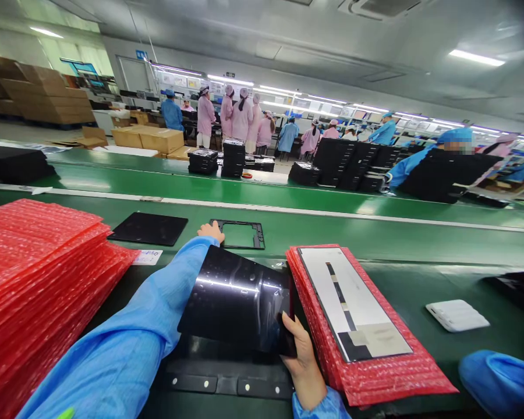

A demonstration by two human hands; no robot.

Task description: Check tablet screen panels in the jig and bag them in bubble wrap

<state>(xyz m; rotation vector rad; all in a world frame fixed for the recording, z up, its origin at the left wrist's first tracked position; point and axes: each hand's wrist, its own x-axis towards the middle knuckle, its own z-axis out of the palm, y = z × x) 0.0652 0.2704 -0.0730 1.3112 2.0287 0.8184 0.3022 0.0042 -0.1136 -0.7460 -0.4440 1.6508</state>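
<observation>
The person's right hand (pixel 303 358) is holding a glossy dark screen (pixel 240 299) by its right edge, the grip closing with the thumb in front. The screen is tilting above a black mat (pixel 227 364), between two stacks of red bubble wrap. The left hand (pixel 211 231) is reaching out and touching the left side of a thin black frame (pixel 259 237) lying on the green surface (pixel 419 279); whether that grip is pinching it, one cannot tell. A black panel (pixel 151 228) is lying left of the frame, and a white-backed panel (pixel 375 308) is resting on the right-hand stack (pixel 402 387).
</observation>
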